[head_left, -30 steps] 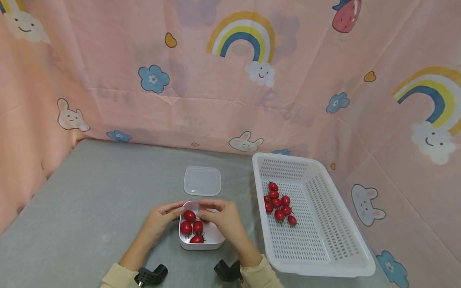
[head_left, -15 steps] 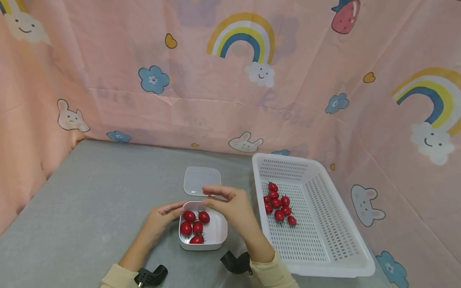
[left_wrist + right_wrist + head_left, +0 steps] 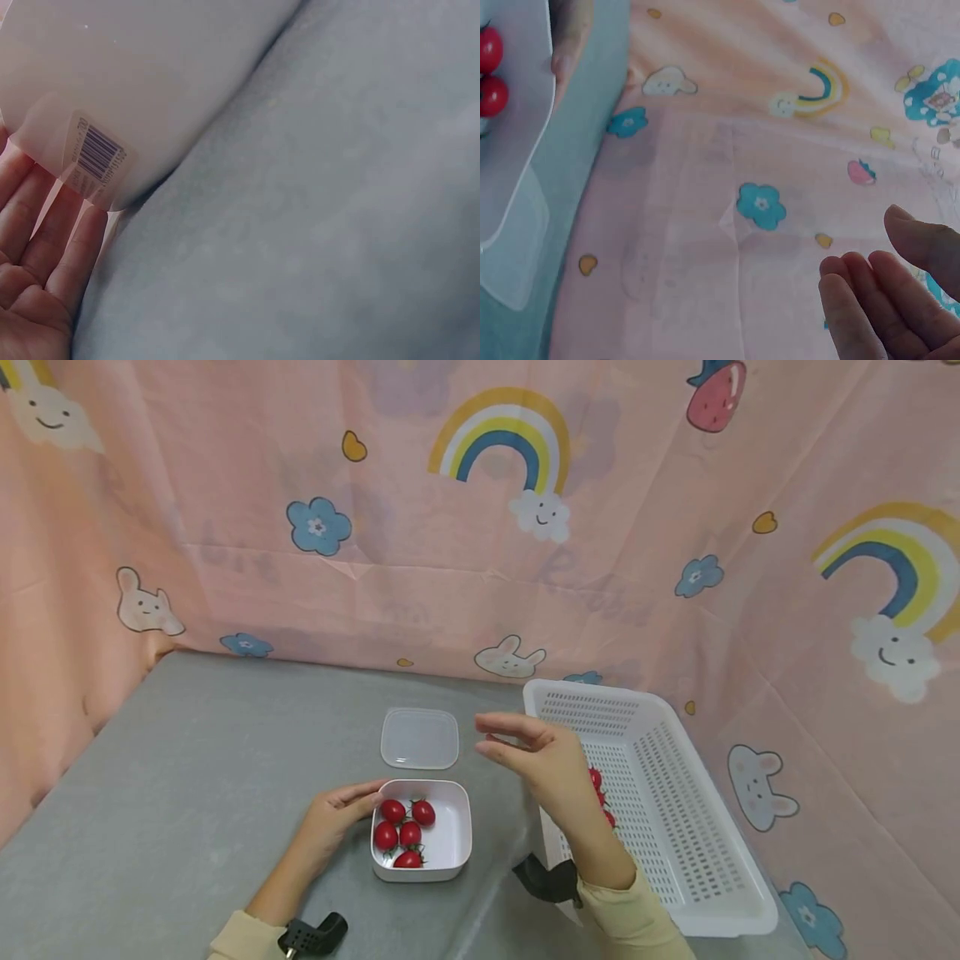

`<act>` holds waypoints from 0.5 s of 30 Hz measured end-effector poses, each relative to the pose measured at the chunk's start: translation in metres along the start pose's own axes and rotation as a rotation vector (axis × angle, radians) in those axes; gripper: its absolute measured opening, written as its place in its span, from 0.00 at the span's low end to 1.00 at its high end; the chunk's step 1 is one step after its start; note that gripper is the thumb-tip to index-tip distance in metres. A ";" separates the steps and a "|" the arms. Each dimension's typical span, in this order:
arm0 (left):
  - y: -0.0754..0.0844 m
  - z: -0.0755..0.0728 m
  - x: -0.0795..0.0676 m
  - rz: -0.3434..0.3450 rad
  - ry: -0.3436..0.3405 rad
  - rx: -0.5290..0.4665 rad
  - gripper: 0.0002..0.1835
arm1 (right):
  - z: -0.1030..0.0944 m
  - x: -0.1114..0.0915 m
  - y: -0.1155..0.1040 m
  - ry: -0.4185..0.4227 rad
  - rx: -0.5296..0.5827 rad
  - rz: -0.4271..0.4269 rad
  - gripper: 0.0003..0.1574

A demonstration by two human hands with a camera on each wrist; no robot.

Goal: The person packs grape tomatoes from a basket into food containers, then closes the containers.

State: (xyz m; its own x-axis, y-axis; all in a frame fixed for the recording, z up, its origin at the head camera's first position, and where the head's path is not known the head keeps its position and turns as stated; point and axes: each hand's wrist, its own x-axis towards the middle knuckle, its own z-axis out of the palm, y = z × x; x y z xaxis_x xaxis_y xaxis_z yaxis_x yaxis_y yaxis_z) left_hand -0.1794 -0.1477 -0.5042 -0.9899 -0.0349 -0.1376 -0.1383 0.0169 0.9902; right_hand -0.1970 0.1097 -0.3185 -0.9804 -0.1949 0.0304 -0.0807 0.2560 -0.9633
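A white square container [image 3: 450, 827] stands on the grey table with several cherry tomatoes [image 3: 409, 835] inside, mostly toward its left side. My left hand [image 3: 330, 822] rests against the container's left side near the far corner. In the left wrist view its fairly straight fingers [image 3: 77, 259] touch the wall beside a barcode label [image 3: 97, 156]. My right hand [image 3: 551, 768] is raised over the left edge of a white perforated basket [image 3: 648, 752], thumb and fingers apart, holding nothing. More cherry tomatoes [image 3: 596, 778] lie in the basket, partly hidden behind that hand.
A translucent lid [image 3: 419, 739] lies flat on the table [image 3: 225, 777] just beyond the container. Behind the table hangs a pink patterned cloth [image 3: 405, 585]. Black wrist devices [image 3: 313, 935] are worn on both wrists.
My right hand has let go of a cherry tomato in the container, lifted away and moved right toward the basket. My left hand has stayed at the container.
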 end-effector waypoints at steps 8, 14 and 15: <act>0.000 0.001 0.000 0.002 0.001 0.001 0.20 | -0.038 0.013 0.005 0.069 -0.094 0.023 0.24; 0.000 0.000 0.000 0.006 -0.001 0.000 0.20 | -0.056 0.025 0.015 0.130 -0.135 0.054 0.26; 0.000 0.000 0.000 0.007 -0.001 0.001 0.20 | -0.059 0.028 0.018 0.134 -0.139 0.055 0.26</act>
State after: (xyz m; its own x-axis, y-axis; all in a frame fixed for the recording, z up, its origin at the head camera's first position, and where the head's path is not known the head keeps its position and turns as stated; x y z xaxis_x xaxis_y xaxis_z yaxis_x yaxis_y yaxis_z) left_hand -0.1796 -0.1477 -0.5042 -0.9908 -0.0338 -0.1311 -0.1318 0.0184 0.9911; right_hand -0.2365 0.1645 -0.3192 -0.9984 -0.0518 0.0223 -0.0409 0.3932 -0.9186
